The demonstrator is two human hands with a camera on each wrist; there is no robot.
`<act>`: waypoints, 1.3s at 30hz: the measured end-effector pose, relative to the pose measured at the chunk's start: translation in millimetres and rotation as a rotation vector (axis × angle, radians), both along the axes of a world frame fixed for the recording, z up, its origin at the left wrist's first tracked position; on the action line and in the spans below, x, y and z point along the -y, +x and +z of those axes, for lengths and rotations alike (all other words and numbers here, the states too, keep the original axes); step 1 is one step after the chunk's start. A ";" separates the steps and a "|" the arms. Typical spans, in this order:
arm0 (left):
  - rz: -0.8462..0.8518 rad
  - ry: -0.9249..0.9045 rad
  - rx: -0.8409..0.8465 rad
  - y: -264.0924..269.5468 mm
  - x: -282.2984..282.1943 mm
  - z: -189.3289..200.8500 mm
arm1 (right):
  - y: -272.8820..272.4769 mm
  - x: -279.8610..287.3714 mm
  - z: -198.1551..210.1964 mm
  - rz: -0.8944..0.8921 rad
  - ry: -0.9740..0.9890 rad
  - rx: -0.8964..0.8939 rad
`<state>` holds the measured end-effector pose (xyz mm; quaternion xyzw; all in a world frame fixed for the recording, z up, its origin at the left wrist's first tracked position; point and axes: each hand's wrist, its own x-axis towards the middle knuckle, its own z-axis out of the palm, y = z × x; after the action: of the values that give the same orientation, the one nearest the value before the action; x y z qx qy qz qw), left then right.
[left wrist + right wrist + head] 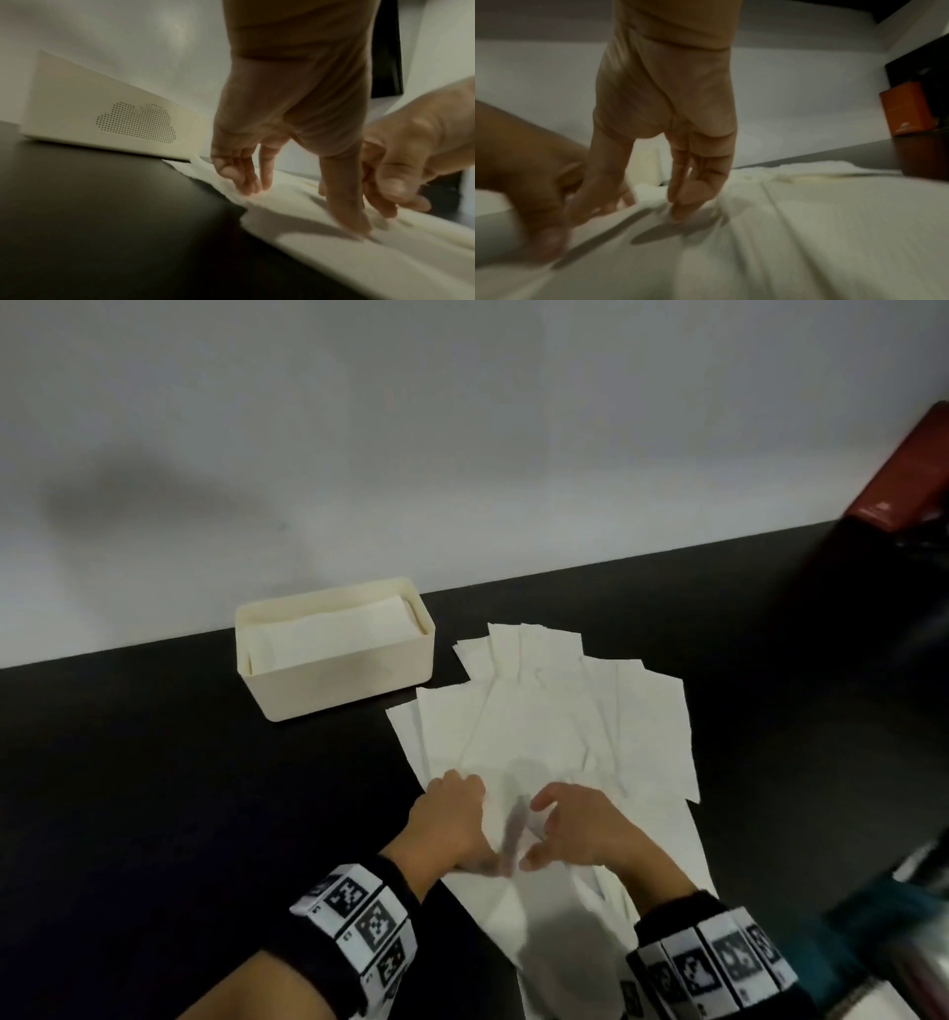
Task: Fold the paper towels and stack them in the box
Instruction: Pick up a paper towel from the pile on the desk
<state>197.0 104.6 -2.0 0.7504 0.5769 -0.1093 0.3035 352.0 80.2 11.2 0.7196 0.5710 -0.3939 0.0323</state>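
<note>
Here the fingers of the left hand are extended downward, slightly apart, with their tips pressed on the top sheet of the paper towels. The right hand is set just beside it, its fingers loosely curled with the tips touching the same sheet; whether a fold is pinched there cannot be told through the blur. The towels are spread in an overlapping heap on the dark bench, reaching back toward the wall. The cream box is placed near the heap's far left corner, against the wall, with folded towels already stacked inside. Marker bands are worn on both wrists.
</note>
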 end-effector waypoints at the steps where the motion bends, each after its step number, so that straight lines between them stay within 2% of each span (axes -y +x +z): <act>1: 0.004 0.040 -0.016 1.2 3.0 -3.5 | -3.6 6.3 -5.2 0.013 -0.014 0.006; 5: 0.067 0.073 -0.053 5.2 7.9 -10.4 | -13.4 19.7 -20.5 0.002 0.029 0.059; 9: 0.029 0.081 -0.155 4.1 6.2 -15.9 | -11.9 21.1 -26.3 0.045 0.038 0.138; 13: -0.021 0.136 -0.104 3.8 6.4 -16.1 | -11.2 24.0 -26.7 0.033 0.043 0.135; 16: -0.011 0.170 -0.015 7.5 0.5 -5.9 | -8.4 31.3 -30.1 -0.099 0.072 0.047; 20: 0.058 0.055 0.168 16.4 -18.7 6.4 | 3.8 37.5 -26.8 -0.360 0.082 -0.296; 23: 0.077 -0.028 0.263 23.5 -32.1 10.2 | 10.9 39.6 -27.2 -0.487 0.077 -0.410; 26: 0.030 -0.062 0.248 30.7 -35.7 4.5 | 11.4 39.2 -31.8 -0.567 0.079 -0.380; 33: -0.077 -0.106 0.109 39.3 -38.6 1.8 | 6.3 37.9 -37.7 -0.524 0.092 -0.255; 37: -0.111 -0.124 0.165 34.3 -40.9 8.5 | 6.9 37.5 -30.3 -0.523 0.127 -0.222; 39: -0.096 -0.157 0.220 26.4 -43.0 14.0 | 8.4 38.0 -27.8 -0.554 0.134 -0.263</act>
<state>223.3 147.6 12.0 0.7585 0.4933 -0.0856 0.4172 360.5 42.2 -16.6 0.7913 0.3770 -0.4388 -0.1978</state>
